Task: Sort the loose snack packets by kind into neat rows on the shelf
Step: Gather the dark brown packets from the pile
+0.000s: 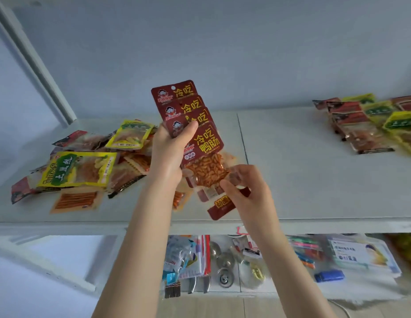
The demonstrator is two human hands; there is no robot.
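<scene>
A left hand (171, 152) grips a fan of dark-red foil snack packets with yellow lettering (188, 106), thumb pressed across them, above the white shelf (303, 180). Just below it, the right hand (243, 187) pinches the front packet's lower corner, fingers curled. A loose heap of yellow, red and orange packets (85, 166) lies left of the left hand. Well right of the right hand are overlapping rows of red and yellow-green packets (365, 125).

Both bare forearms are raised side by side from the bottom of the view. The left hand (170, 154) is curled round a fan of red packets (188, 106), thumb laid across their front. The right hand (245, 191) is held just below, fingertips pinched on the fan's lower edge.
</scene>
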